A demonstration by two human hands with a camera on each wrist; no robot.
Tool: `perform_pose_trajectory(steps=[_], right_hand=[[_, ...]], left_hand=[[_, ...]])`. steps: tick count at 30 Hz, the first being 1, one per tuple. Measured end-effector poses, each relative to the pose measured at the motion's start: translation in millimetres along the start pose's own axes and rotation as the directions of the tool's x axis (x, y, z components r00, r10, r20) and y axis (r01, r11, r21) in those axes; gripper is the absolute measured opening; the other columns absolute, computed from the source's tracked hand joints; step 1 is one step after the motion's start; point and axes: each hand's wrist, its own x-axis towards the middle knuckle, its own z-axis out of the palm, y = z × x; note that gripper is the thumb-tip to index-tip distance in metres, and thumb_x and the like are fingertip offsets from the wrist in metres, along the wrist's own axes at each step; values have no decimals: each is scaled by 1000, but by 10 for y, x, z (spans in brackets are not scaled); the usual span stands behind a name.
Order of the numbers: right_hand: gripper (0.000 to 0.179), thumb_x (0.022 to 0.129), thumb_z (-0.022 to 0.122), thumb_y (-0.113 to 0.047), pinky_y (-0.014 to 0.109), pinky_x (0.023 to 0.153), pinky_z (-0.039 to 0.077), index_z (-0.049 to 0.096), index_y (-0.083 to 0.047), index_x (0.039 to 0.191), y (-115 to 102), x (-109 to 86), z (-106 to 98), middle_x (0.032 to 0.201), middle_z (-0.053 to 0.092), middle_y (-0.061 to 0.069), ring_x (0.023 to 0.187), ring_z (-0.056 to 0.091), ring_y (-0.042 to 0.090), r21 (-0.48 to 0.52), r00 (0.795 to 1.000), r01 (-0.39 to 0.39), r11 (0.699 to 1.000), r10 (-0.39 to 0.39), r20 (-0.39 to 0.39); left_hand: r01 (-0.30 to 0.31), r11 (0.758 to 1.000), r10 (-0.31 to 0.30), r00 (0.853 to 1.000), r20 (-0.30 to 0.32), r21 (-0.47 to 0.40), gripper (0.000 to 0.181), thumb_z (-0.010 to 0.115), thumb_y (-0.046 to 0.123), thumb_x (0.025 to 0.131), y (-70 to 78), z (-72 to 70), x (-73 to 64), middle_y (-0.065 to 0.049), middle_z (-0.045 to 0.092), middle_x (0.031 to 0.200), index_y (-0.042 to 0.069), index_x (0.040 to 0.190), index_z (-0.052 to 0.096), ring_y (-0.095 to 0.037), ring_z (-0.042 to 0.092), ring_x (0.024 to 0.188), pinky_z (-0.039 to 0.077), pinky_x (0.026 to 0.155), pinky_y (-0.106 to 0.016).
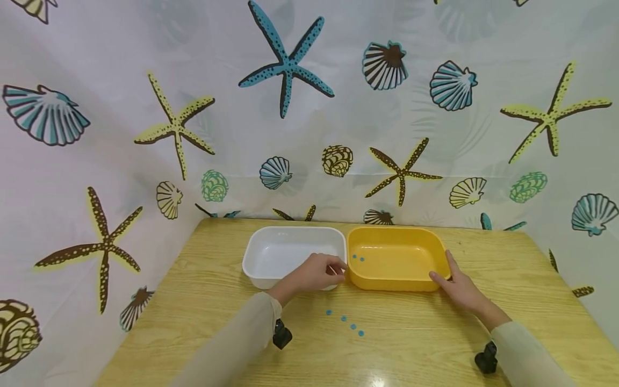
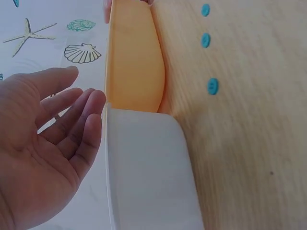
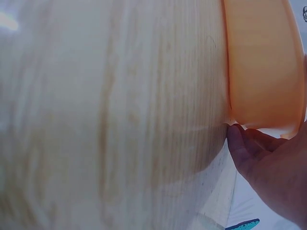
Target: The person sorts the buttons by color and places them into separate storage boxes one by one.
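Note:
My left hand (image 1: 319,271) hovers over the front right corner of the white basin (image 1: 295,231), near where it meets the yellow basin (image 1: 396,285). In the left wrist view its fingers (image 2: 72,124) are loosely bent, with nothing seen between them and the thumb. Against the right end of the yellow basin rests my right hand (image 1: 461,290), thumb at the front corner and fingers fairly straight along the side. Two small blue buttons (image 1: 362,259) lie inside the yellow basin at its left. Several more blue buttons (image 1: 344,319) form a slanting row on the table before the basins.
The two basins stand side by side near the back of the wood-grain table (image 1: 411,344). Behind and at both sides hangs a white curtain (image 1: 309,134) printed with starfish and shells. A small black device (image 1: 282,334) sits at each wrist.

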Motion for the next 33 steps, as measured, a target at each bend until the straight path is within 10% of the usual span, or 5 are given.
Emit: perform_pose_trajectory(steps=[15,33], right_hand=[[89,98,43,-47,61,105,15,-15,0,148,6,-40,24,150,2,34,133,14,53,3,1000,-9,1000,9,4],[92,97,44,-50,61,105,15,-15,-1,148,-2,6,5,151,2,33,134,14,52,7,1000,-13,1000,13,12]], left_hand=[[-18,1000,18,999,41,1,21,67,15,88,-210,179,-434,7,63,80,2,105,69,-6,55,73,47,68,-23],[-18,994,10,997,74,112,6,70,6,80,-386,372,-443,8,51,64,10,78,65,-4,45,59,38,54,-19]])
